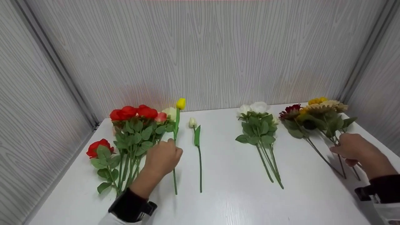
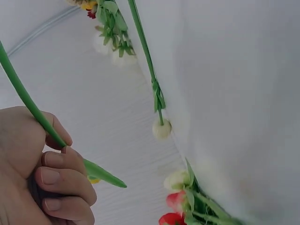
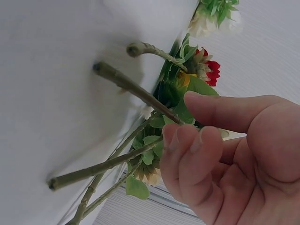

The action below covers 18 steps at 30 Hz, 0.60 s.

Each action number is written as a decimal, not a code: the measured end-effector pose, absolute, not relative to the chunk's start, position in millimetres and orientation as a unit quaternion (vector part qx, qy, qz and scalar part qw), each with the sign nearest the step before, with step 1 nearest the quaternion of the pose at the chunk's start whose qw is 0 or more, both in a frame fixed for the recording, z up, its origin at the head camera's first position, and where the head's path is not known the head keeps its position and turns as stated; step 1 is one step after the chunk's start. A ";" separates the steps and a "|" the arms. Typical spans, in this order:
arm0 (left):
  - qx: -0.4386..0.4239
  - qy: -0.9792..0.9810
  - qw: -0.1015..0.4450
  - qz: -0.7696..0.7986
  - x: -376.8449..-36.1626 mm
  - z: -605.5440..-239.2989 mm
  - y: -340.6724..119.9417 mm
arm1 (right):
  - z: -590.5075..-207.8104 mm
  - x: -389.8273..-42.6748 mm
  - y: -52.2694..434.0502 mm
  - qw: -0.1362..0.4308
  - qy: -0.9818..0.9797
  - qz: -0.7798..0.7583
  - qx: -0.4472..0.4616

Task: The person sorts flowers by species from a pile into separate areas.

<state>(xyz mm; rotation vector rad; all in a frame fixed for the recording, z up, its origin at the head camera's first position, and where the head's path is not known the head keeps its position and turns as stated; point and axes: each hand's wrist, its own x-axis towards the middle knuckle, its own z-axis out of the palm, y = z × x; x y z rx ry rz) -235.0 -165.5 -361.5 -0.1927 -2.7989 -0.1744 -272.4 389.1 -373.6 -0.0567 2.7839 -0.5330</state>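
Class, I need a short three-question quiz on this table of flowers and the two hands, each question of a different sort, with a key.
1. True or false: the left hand has its grip on the stem of the yellow tulip.
2. Which flowers lie nearest the right hand? A) red roses B) sunflowers C) white roses
3. Fill in: the single white tulip lies between the yellow tulip and the ____ roses.

Key
1. True; the fingers curl round the green stem.
2. B, the sunflowers.
3. White; the white roses lie to its right, the red roses far left.
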 end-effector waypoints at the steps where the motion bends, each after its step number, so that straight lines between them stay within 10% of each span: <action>1: -0.071 -0.983 0.158 -0.061 -238.3 -363.6 -160.5 | -373.8 -272.0 389.0 0.151 0.971 -0.186 -0.022; 18: -0.092 -0.991 -0.089 -0.036 -243.5 -375.0 -149.0 | -374.0 -273.0 390.3 0.146 0.973 -0.177 -0.024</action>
